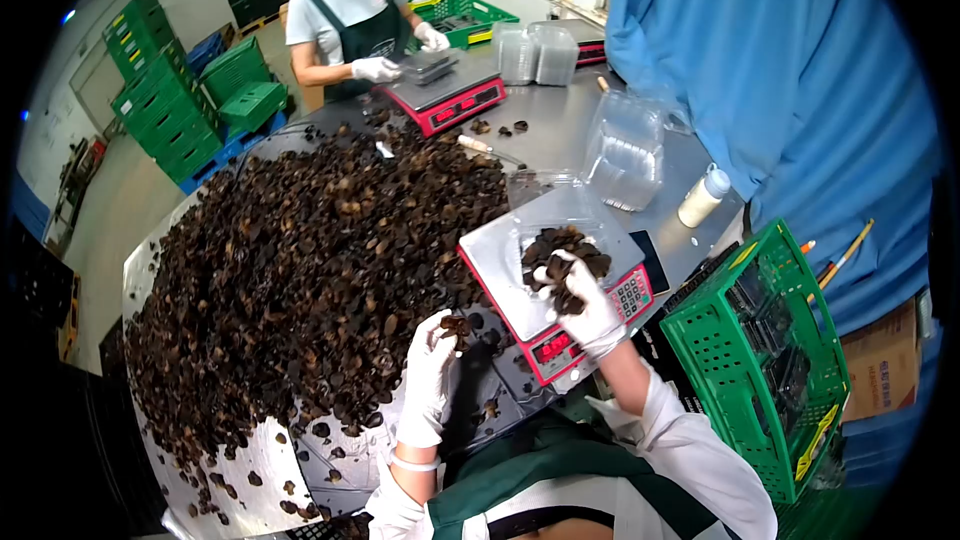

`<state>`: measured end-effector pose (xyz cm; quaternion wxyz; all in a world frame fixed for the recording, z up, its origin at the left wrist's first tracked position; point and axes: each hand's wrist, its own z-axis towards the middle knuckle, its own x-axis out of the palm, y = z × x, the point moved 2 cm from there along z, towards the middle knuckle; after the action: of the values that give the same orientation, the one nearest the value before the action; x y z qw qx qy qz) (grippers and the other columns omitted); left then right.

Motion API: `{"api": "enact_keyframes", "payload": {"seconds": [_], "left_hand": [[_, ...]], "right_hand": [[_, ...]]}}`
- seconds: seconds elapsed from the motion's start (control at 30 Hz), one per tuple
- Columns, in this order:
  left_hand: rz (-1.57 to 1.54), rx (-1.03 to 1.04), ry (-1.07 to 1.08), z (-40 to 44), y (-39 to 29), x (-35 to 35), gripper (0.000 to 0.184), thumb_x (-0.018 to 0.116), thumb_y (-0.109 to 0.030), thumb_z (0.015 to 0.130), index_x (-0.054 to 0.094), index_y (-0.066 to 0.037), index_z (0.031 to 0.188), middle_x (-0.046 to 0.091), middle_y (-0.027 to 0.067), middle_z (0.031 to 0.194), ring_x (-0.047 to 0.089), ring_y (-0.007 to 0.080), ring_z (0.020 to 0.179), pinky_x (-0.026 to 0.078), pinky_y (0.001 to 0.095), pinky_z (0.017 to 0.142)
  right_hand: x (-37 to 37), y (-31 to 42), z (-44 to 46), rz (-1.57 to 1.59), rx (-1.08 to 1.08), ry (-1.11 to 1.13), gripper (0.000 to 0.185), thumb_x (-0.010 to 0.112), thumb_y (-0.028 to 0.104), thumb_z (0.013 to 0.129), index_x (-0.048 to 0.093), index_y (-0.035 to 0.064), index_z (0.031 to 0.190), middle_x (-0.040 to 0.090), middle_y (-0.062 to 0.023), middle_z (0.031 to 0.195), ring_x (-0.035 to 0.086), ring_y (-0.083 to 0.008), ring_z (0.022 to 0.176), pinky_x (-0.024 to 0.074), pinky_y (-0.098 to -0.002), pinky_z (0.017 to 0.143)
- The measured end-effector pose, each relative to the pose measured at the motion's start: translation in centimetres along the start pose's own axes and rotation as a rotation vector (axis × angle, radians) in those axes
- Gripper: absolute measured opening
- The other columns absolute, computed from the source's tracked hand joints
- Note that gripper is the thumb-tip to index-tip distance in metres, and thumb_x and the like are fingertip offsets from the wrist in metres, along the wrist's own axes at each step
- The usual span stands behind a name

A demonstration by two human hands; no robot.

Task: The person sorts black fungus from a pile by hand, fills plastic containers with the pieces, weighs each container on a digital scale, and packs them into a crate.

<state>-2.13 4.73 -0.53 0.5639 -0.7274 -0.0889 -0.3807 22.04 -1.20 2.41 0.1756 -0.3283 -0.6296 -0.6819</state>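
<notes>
Dark pieces point(566, 300) are being clamped by right hand point(590, 312) fingers over clear tray point(545, 219), scale point(502, 252) presumably being kept underneath for live readout (lone piece point(457, 326) being pinched by left hand point(429, 372) fingers).

place: packing workroom | weighing scales point(500, 260) | heap of dark pieces point(330, 260) | stacked green crates point(165, 115) | clear tubs point(628, 155) | aproned co-worker point(362, 28)

One head-worn camera looks forward and down across the table point(553, 123).

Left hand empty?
No, the gloved left hand has a small dark piece at its fingertips.
</notes>
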Motion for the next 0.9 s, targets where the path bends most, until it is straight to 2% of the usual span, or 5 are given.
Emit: {"api": "enact_keyframes", "payload": {"seconds": [0.13, 0.3, 0.57, 0.77, 0.9], "left_hand": [[0.282, 0.052, -0.025, 1.6, 0.8, 4.1, 0.040, 0.064, -0.008, 0.084, 0.055, -0.003, 0.122, 0.062, 0.0043, 0.108, 0.058, 0.0113, 0.092, 0.046, 0.0227, 0.081], [0.327, -0.044, -0.065, 2.9, 2.3, 7.2, 0.028, 0.060, -0.007, 0.086, 0.059, -0.003, 0.114, 0.064, 0.0056, 0.104, 0.058, 0.0108, 0.092, 0.046, 0.0225, 0.079], [0.472, 0.119, -0.303, 0.4, 1.2, 5.3, 0.017, 0.055, -0.019, 0.091, 0.058, -0.005, 0.101, 0.060, 0.0032, 0.090, 0.054, 0.0099, 0.074, 0.044, 0.0246, 0.070], [0.647, 0.341, -0.920, -11.1, -2.3, -5.2, 0.024, 0.047, -0.022, 0.093, 0.055, -0.004, 0.105, 0.058, 0.0074, 0.094, 0.051, 0.0126, 0.078, 0.043, 0.0285, 0.071], [0.735, 0.306, -1.484, -25.2, -1.6, -14.4, 0.039, 0.050, -0.023, 0.092, 0.049, 0.001, 0.123, 0.057, 0.0157, 0.113, 0.057, 0.0267, 0.100, 0.046, 0.0369, 0.090]], "right_hand": [[-1.9, 7.1, 1.7, -0.549, -0.140, -0.132, 0.034, 0.049, 0.006, 0.093, 0.050, 0.0005, 0.126, 0.060, -0.0090, 0.112, 0.058, -0.0163, 0.102, 0.0456, -0.0280, 0.090], [-3.4, 7.4, 4.2, -1.395, -0.553, 0.066, 0.036, 0.068, 0.010, 0.079, 0.061, 0.0060, 0.115, 0.060, -0.0114, 0.114, 0.057, -0.0270, 0.107, 0.0419, -0.0356, 0.096], [-8.3, 10.5, 5.0, -0.800, -0.406, -0.309, 0.019, 0.052, 0.009, 0.091, 0.064, -0.0003, 0.103, 0.067, -0.0047, 0.099, 0.059, -0.0102, 0.090, 0.0464, -0.0245, 0.080], [-11.4, 12.7, 4.6, -0.827, -0.342, -0.383, 0.024, 0.050, 0.017, 0.095, 0.063, 0.0009, 0.106, 0.066, -0.0056, 0.101, 0.061, -0.0131, 0.094, 0.0472, -0.0275, 0.080], [-13.3, 11.7, 5.9, -0.823, -0.227, -0.337, 0.022, 0.053, 0.016, 0.094, 0.063, 0.0041, 0.109, 0.065, -0.0023, 0.101, 0.059, -0.0118, 0.096, 0.0468, -0.0263, 0.080]]}}
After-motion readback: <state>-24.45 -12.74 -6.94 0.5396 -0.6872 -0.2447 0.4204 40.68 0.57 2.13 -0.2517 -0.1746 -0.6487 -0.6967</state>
